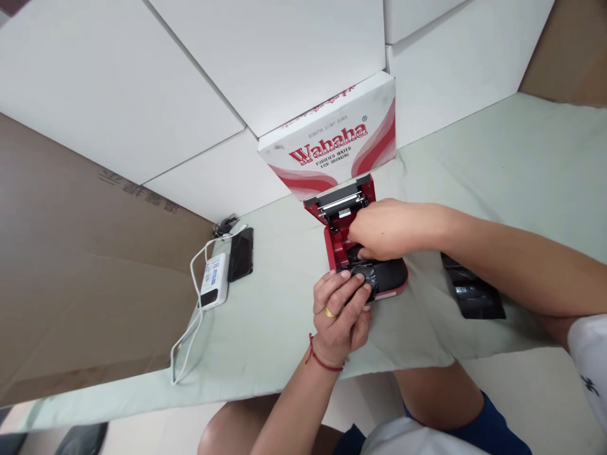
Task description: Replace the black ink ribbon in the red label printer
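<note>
A red and black device like a small label printer [396, 278] lies on the cloth-covered table, its lid [339, 202] raised to show a roller. My left hand [344, 303] grips its near side, fingers over the black top, where some crumpled shiny black plastic shows under the fingertips. From the right, my right hand [386, 230] reaches into the open red compartment. Its fingers are curled downward and mostly hidden, so whatever they pinch does not show.
Behind the device stands a white and red Wahaha carton [332, 145] against white boxes. Shiny black plastic [474, 291] lies under my right forearm. To the left are a white power bank [215, 281] with a cable, a black phone [241, 254] and a large cardboard panel [95, 265].
</note>
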`<move>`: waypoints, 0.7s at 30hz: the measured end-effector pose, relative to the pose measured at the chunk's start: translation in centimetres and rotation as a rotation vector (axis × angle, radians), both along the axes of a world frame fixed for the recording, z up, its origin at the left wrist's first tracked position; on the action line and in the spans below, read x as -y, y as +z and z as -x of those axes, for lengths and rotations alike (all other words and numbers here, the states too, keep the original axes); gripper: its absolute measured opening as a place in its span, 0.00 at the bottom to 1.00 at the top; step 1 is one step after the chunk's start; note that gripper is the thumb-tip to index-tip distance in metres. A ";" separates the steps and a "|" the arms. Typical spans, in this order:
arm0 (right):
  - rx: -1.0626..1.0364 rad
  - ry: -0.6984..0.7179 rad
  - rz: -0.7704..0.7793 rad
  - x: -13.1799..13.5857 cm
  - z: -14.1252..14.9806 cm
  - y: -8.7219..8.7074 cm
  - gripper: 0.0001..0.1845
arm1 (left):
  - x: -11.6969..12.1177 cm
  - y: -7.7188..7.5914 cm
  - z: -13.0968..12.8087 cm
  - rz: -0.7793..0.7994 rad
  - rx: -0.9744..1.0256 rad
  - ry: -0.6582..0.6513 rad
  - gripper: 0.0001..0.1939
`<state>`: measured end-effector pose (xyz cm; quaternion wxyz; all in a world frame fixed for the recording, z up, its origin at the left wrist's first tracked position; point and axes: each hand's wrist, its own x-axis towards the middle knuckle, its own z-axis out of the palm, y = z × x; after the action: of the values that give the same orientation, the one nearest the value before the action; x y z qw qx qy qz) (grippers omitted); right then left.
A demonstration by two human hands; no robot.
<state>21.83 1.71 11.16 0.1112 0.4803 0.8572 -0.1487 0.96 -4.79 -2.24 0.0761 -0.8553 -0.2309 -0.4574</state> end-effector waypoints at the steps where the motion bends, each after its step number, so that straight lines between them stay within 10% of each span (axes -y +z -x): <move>1: 0.009 0.008 0.015 -0.3 0.0 -0.1 0.13 | 0.0 0.0 0.0 0.000 0.005 0.000 0.14; 15: 0.045 0.018 -0.026 -0.4 0.7 -0.9 0.16 | 0.0 -0.4 0.4 0.005 0.018 -0.009 0.17; 21: -0.227 -0.084 -0.321 1.2 -1.3 2.8 0.21 | 0.1 -0.2 0.4 -0.055 0.011 -0.042 0.13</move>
<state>23.14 0.48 14.01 -0.0705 0.5073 0.8562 -0.0676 0.60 -4.91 -2.46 0.0886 -0.8550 -0.2006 -0.4700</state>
